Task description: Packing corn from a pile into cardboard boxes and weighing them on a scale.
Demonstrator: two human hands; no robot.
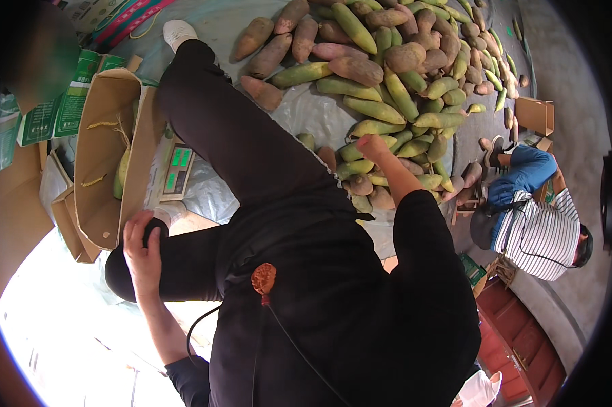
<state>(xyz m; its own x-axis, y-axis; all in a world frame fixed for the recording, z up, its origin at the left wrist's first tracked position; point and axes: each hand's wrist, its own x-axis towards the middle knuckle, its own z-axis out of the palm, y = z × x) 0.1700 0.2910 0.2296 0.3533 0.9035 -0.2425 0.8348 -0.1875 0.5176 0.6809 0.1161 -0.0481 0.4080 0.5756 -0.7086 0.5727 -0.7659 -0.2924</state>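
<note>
My right hand (377, 150) reaches into a heap of long green radishes (380, 110) and reddish-brown, soil-covered roots (406, 57). Its fingers are curled closed against the radishes, and whatever lies under them is hidden. My left hand (142, 254) rests on my dark trouser leg at the lower left, thumb apart from the fingers, with nothing seen in it. Close by that hand stands a tall open cardboard box (95, 217) with twisted cord handles. A green radish (121, 174) shows inside it. Beside the box sits a scale (178, 169) with a lit green display.
Green printed cartons (72, 102) and more cardboard stand at the far left. Plastic sheeting (312, 115) lies under the heap. On the right, another person in a striped shirt (536, 234) sits near a small cardboard box (534, 115). A red door (516, 339) is at lower right.
</note>
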